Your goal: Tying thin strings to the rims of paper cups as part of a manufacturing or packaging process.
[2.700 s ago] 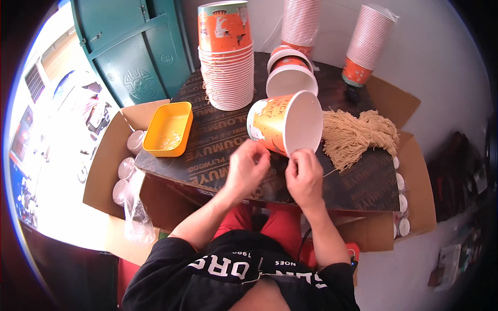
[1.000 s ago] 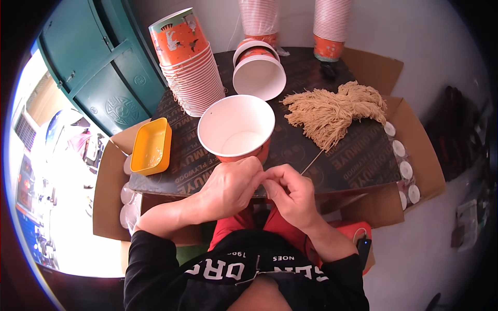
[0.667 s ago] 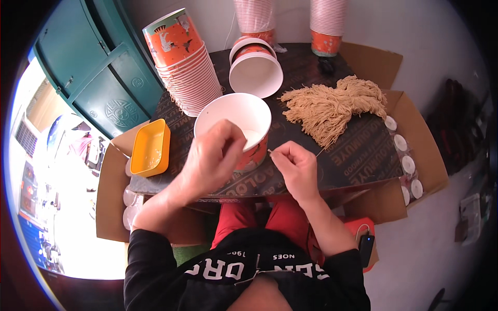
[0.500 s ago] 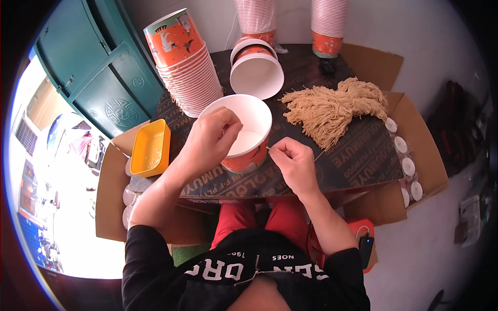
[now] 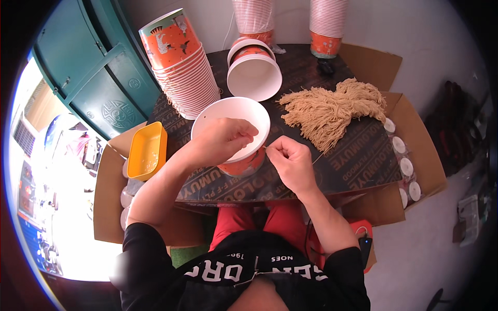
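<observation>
The top (image 5: 220, 296) is black, its sleeves (image 5: 341, 272) are short, with white letters (image 5: 218, 270) and a pale zip (image 5: 275, 272); the trousers (image 5: 234, 224) are red.

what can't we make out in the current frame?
All in the head view:
1. Whether the left hand holds anything: its own curled fingers hide it.
2. Part of the near cup, inside and rim: behind the left hand.
3. Where the strand is pinched: covered by the right hand.
4. Tops of the middle rear stack and right rear stack: cut by the upper edge.
5. Ground outside: washed out by glare.
</observation>
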`<state>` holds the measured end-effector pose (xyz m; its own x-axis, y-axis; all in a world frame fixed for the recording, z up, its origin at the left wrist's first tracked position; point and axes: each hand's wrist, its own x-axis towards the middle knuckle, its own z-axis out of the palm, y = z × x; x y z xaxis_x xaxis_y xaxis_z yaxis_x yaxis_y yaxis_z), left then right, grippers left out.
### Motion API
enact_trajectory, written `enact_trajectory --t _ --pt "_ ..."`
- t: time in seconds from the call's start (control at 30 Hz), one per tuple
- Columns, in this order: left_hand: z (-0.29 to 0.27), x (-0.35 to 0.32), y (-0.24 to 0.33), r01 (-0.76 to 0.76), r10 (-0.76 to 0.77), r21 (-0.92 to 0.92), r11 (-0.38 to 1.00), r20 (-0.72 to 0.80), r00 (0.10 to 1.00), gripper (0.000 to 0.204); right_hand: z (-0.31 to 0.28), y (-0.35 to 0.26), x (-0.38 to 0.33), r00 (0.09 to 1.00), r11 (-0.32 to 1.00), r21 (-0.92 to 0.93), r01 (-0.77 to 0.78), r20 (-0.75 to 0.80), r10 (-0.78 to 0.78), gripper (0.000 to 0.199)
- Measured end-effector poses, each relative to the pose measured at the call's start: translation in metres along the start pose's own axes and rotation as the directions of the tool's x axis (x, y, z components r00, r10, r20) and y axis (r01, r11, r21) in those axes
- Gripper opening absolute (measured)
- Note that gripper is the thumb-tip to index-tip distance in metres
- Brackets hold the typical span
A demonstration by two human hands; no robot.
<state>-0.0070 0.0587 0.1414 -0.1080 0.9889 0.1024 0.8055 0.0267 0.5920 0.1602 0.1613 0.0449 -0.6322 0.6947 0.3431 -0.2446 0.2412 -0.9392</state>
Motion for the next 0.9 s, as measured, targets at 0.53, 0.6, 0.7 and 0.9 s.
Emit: enact_trajectory --t 0.53,0.6,0.7,0.9 --pt "0.005 0.011 -0.007 -0.095 0.106 -0.087 0.992 0.121 0.987 0.023 0.005 -0.002 0.005 0.999 0.999 -0.027 0.041 0.011 -0.041 0.011" --pt "0.006 0.012 -0.008 -0.12 0.125 -0.046 0.992 0.132 0.983 0.023 0.006 -0.003 0.006 0.999 0.998 -0.032 0.046 0.014 -0.045 0.011" --pt "0.007 0.014 -0.007 -0.13 0.134 -0.043 0.991 0.129 0.982 0.019 0.006 -0.004 0.005 0.998 0.998 -0.035 0.055 0.018 -0.055 0.011" --pt "0.009 0.019 -0.005 -0.127 0.127 -0.009 0.992 0.133 0.983 0.015 0.003 -0.003 0.003 0.996 0.995 -0.068 0.076 0.056 -0.072 0.01"
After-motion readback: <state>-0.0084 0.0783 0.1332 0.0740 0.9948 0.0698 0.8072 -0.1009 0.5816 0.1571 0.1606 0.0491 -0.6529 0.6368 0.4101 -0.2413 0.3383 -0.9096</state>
